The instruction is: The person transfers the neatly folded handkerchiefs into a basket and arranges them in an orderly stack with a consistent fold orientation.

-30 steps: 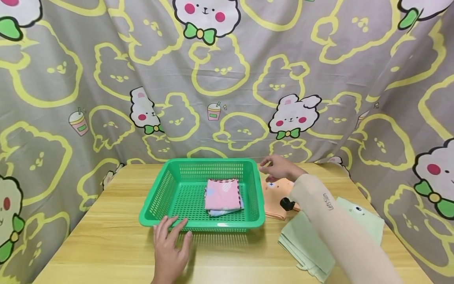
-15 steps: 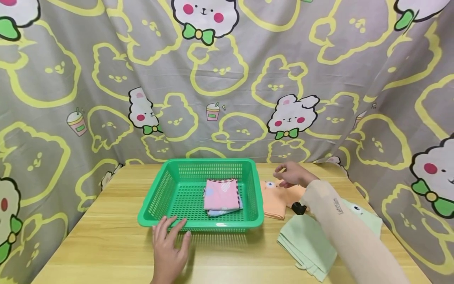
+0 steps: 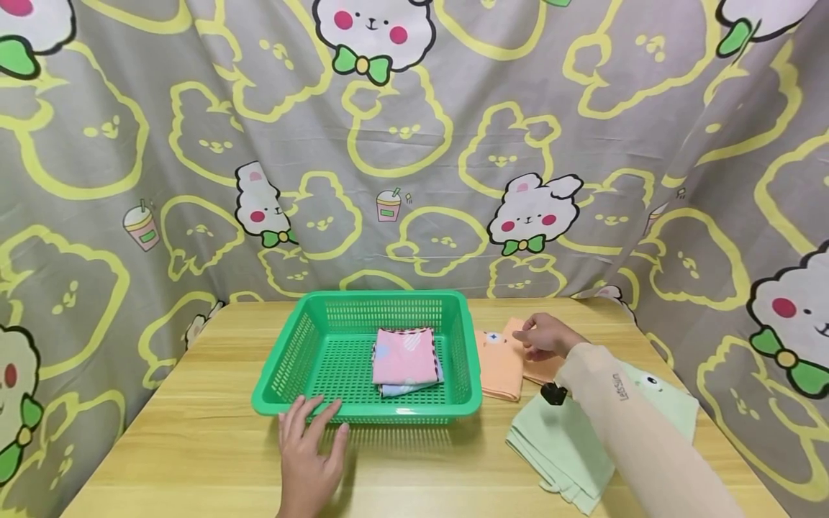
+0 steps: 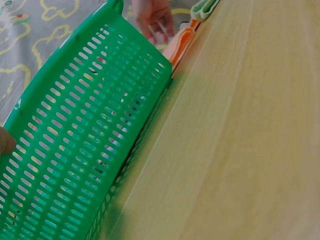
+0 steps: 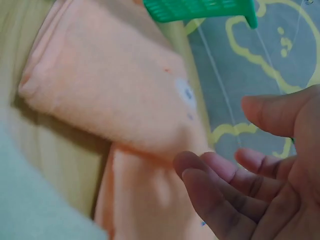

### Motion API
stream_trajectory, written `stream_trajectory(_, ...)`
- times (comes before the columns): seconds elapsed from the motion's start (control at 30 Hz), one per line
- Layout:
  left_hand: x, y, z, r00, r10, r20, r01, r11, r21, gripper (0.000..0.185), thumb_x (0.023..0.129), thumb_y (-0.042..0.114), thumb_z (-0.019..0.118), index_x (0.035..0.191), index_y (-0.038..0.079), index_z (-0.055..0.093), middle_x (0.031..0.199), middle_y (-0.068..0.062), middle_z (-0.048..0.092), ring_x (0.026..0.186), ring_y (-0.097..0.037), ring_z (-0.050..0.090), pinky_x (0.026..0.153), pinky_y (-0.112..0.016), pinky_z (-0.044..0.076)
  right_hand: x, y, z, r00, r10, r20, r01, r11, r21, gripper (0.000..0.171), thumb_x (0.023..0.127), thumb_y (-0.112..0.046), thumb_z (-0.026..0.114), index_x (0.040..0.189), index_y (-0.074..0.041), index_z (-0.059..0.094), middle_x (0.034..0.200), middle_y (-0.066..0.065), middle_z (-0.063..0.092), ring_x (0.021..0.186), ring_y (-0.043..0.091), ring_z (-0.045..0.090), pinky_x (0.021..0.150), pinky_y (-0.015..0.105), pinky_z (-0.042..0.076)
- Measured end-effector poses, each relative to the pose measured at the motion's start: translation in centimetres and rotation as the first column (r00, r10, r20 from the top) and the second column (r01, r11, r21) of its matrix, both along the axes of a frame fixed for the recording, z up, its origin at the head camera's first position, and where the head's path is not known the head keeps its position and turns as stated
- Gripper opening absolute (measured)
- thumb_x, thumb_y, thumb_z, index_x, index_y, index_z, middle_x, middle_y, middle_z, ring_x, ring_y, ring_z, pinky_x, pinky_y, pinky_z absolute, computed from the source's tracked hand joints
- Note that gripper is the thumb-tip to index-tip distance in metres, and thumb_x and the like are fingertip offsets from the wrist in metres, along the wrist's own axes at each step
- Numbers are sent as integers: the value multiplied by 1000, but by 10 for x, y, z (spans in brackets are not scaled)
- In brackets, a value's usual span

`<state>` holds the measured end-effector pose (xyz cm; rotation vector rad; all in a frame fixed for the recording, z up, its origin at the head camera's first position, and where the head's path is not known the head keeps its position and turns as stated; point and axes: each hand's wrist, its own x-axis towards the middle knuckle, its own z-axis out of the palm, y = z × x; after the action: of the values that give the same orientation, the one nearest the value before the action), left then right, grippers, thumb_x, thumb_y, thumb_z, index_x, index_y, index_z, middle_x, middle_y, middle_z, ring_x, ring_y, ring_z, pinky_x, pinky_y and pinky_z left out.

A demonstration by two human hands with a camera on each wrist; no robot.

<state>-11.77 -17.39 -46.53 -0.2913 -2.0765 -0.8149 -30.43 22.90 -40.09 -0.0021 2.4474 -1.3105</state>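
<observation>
Two hands in view. Right hand (image 3: 542,336) hovers just over the orange cloth (image 3: 500,363), fingers loosely bent, holding nothing; the right wrist view shows the fingertips (image 5: 210,175) near the cloth's upper layer but apart from it. Left hand (image 3: 309,446) lies flat on the table (image 3: 194,446), fingers straight, tips touching the near rim of the basket (image 3: 285,360).

Orange cloth: folded, lying flat on the table just right of the basket, between it and the green cloth (image 3: 560,446). One folded part lies atop another layer that spreads out beyond it. A small printed face shows near its far end.

Handling, as judged: light, soft, limp. It should sag and may unfold if lifted by one corner or by the top layer alone. Not fragile, not slippery; the nap looks fleecy. Best hold looks like a pinch across the thick folded edge (image 5: 30,85), taking all layers together, or a flat hand slid under.

Position relative to the hand: the cloth sits directly beneath and toward the basket side of the right palm; its far end is under the fingers, its near end runs toward the person.

Basket: green, slotted, holds a folded pink cloth (image 3: 404,355) over a pale blue one.

Green cloth lies near the right forearm, partly under the sleeve (image 3: 641,439).
</observation>
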Motion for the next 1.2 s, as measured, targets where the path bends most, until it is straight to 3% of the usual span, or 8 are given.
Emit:
stream_trajectory(0.1, 0, 0, 0, 1000, 2, 1, -2, 1000, 2, 34, 75, 5, 74, 109, 4, 70, 119, -20, 59, 123, -47, 40, 102, -77, 9, 0, 4, -8, 1000, -13, 4, 13, 1000, 2, 23, 96, -17, 58, 84, -5, 44, 77, 9, 54, 58, 14, 54, 56, 29, 55)
stream_trajectory(0.23, 0, 0, 0, 1000, 0, 2, 0, 1000, 4, 34, 75, 5, 74, 109, 4, 70, 119, -21, 59, 123, -47, 40, 103, -76, 9, 2, 6, -19, 1000, -14, 5, 13, 999, 47, 35, 96, -19, 58, 66, -12, 42, 65, 3, 50, 55, 12, 52, 53, 24, 50)
stream_trajectory(0.43, 0, 0, -1, 1000, 0, 3, 0, 1000, 0, 34, 74, 4, 74, 108, 4, 70, 118, -21, 59, 123, -47, 40, 102, -77, 9, 4, 3, -30, 996, -66, 55, 66, 998, 3, 24, 95, -17, 58, 76, -4, 52, 66, 4, 53, 54, 11, 57, 53, 23, 52)
stream_trajectory(0.63, 1, 1, -1, 1000, 0, -1, 0, 1000, 4, 34, 75, 6, 74, 109, 4, 70, 118, -21, 59, 124, -46, 40, 103, -75, 9, 3, -2, -34, 990, -118, 78, 121, 992, -25, 22, 92, -17, 59, 75, -5, 53, 64, 2, 53, 54, 10, 57, 53, 22, 52)
stream_trajectory(0.8, 2, 0, 0, 1000, 2, -1, -2, 1000, 3, 34, 76, 6, 74, 109, 4, 70, 119, -20, 59, 124, -46, 40, 104, -75, 9, 2, -6, -35, 992, -95, 80, 98, 995, -32, 22, 92, -20, 59, 75, -6, 55, 63, 1, 53, 54, 9, 54, 53, 21, 49)
stream_trajectory(0.97, 3, -1, -1, 1000, 6, 6, -6, 1000, 1, 34, 75, 6, 74, 110, 5, 70, 119, -20, 59, 124, -46, 40, 103, -75, 9, 0, -10, -37, 993, -80, 83, 88, 992, -93, 26, 95, -19, 58, 75, -8, 45, 61, 0, 49, 54, 10, 51, 52, 22, 48)
stream_trajectory(1.2, 1, -1, -1, 1000, -6, -5, 6, 1000, 1, 34, 75, 6, 75, 110, 5, 70, 120, -18, 59, 124, -46, 40, 103, -76, 10, -1, -10, -38, 994, -65, 89, 77, 986, -147, 27, 93, -10, 60, 95, -4, 33, 62, 1, 41, 52, 11, 43, 49, 23, 44)
